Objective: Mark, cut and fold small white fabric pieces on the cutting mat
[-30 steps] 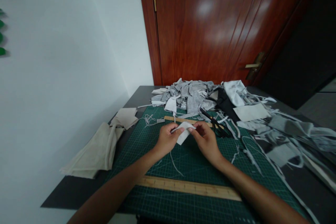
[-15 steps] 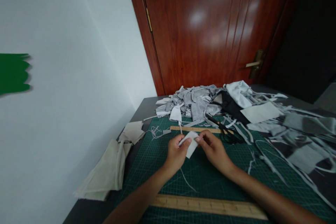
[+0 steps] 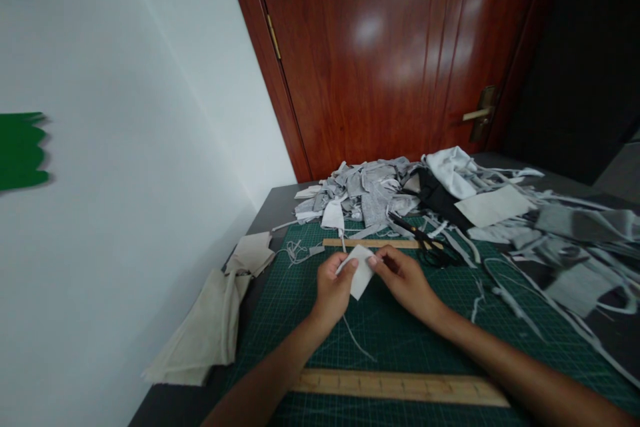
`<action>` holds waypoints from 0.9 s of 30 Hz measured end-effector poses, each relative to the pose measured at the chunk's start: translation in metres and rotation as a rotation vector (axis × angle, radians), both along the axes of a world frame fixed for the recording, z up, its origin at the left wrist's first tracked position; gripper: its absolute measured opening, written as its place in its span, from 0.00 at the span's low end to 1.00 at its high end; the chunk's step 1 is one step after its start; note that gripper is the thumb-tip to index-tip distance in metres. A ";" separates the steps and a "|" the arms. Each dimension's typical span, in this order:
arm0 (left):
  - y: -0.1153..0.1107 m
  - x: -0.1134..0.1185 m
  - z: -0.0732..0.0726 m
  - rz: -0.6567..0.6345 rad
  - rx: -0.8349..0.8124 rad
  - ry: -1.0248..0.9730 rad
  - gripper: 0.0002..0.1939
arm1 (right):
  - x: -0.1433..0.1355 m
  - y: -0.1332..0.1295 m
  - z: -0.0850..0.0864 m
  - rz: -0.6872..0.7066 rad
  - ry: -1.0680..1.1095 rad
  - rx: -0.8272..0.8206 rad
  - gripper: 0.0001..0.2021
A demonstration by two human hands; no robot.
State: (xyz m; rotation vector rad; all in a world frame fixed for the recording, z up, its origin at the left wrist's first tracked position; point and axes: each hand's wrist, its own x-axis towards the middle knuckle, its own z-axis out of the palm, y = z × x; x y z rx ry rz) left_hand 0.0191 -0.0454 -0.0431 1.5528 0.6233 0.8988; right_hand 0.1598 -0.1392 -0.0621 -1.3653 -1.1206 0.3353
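Observation:
A small off-white piece of fabric [image 3: 361, 280] is held up between my two hands, above the green cutting mat [image 3: 400, 347]. My left hand [image 3: 334, 283] pinches its left edge, thumb on top. At the upper right edge, my right hand [image 3: 403, 275] grips it between thumb and fingers; the fingertips behind it are hidden. A thin grey cord [image 3: 357, 340] lies on the mat below my left hand. Nearer to me, a wooden ruler [image 3: 400, 387] runs across the mat beneath my forearms.
Black scissors [image 3: 430, 247] lie beyond my right hand, over a second wooden ruler [image 3: 360, 243]. Grey fabric scraps [image 3: 370, 193] are heaped at the back, and more strips [image 3: 580, 280] spread along the right. Folded beige cloth [image 3: 210, 327] sits at the left edge by the wall.
The view has shifted slightly. The fabric piece shows a little more of its face, and my left hand has moved a little away from the right one.

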 end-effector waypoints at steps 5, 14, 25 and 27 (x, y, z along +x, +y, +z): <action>-0.001 0.001 -0.003 -0.001 -0.034 -0.025 0.21 | -0.001 0.001 0.002 0.113 0.190 -0.043 0.21; 0.001 0.001 -0.004 -0.001 -0.029 -0.026 0.20 | 0.001 0.001 -0.003 0.020 0.016 -0.015 0.18; 0.001 0.003 -0.006 -0.046 -0.045 -0.014 0.20 | 0.006 0.001 -0.001 -0.102 -0.095 -0.027 0.14; 0.001 0.003 -0.006 -0.058 -0.043 -0.017 0.21 | 0.007 0.001 -0.001 -0.124 -0.101 -0.015 0.13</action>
